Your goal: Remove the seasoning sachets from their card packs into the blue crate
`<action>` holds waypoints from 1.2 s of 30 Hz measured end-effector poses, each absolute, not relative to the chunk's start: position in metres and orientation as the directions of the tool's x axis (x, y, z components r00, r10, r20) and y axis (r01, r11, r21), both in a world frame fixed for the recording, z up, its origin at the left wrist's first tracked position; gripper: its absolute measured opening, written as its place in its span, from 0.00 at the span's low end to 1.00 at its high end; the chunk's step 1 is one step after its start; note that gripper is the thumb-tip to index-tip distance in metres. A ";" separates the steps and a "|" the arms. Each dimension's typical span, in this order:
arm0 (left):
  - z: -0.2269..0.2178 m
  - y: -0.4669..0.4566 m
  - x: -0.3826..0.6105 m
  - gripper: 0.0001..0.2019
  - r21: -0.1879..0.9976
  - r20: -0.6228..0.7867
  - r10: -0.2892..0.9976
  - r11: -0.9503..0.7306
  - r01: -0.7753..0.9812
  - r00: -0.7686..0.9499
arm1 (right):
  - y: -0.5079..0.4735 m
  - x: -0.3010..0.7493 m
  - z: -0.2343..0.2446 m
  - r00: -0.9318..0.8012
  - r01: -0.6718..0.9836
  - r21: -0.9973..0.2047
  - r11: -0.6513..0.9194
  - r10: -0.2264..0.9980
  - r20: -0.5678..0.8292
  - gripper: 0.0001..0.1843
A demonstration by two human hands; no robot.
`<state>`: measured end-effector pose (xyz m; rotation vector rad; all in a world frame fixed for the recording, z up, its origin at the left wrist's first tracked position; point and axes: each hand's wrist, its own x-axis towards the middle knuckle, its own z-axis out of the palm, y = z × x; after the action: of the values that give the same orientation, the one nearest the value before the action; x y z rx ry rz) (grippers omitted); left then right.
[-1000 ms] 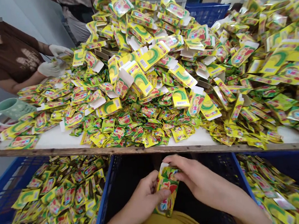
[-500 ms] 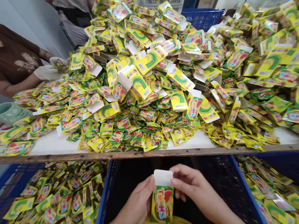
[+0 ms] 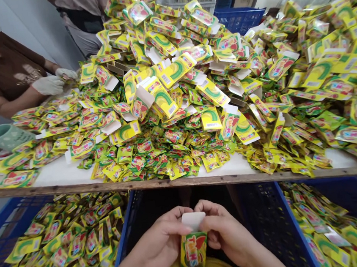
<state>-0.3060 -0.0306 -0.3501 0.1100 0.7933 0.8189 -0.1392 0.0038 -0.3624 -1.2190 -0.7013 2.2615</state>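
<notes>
Low in front of my body, a small yellow and green printed box (image 3: 193,251) stands upright with its white top flap (image 3: 194,220) raised. My left hand (image 3: 164,241) grips the box from its left side, thumb at the flap's left edge. From the other side, my right hand (image 3: 223,228) pinches the flap's right edge between thumb and fingers. The fingertips behind the flap are partly hidden. Beyond the hands, a heap of similar boxes (image 3: 157,95) and small wrapped packets (image 3: 144,147) covers the white tabletop.
Blue crates of filled boxes stand below the table: a left crate (image 3: 124,228) and a right crate (image 3: 299,231). The table's wooden edge (image 3: 183,181) runs just beyond my hands. A green mug (image 3: 8,137) and a co-worker's gloved hand (image 3: 48,85) are at the left.
My left hand has moved up from the box's side to the flap. The box has sunk slightly lower, and both thumbs now meet the flap. The camera view has shifted a little.
</notes>
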 end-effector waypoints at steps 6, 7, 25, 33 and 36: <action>-0.364 -0.023 -0.311 0.11 0.818 -0.519 0.853 0.514 -0.257 0.054 | 0.008 -0.141 -0.362 -0.395 -0.033 -0.880 -0.473 0.815 -0.423 0.17; -0.365 -0.022 -0.312 0.11 0.860 -0.485 0.875 0.480 -0.173 0.016 | 0.009 -0.141 -0.363 -0.398 -0.040 -0.876 -0.481 0.811 -0.428 0.17; -0.375 -0.039 -0.320 0.08 0.983 -0.081 0.988 0.057 0.174 0.130 | -0.012 -0.131 -0.376 -0.343 0.063 -0.985 -0.158 0.924 -0.170 0.07; -0.385 -0.043 -0.313 0.12 0.943 -0.333 0.940 0.331 0.037 0.078 | 0.015 -0.118 -0.367 -0.451 0.268 -0.944 0.194 0.891 0.055 0.10; -0.393 -0.043 -0.365 0.21 0.916 -0.382 0.870 0.401 -0.006 -0.313 | 0.061 -0.114 -0.372 -0.331 0.522 -0.777 0.353 0.923 0.197 0.09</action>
<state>-0.3652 -0.0433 -0.3929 0.7743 1.6433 1.0798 -0.1137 0.0610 -0.3721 -1.2536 -1.9800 0.8081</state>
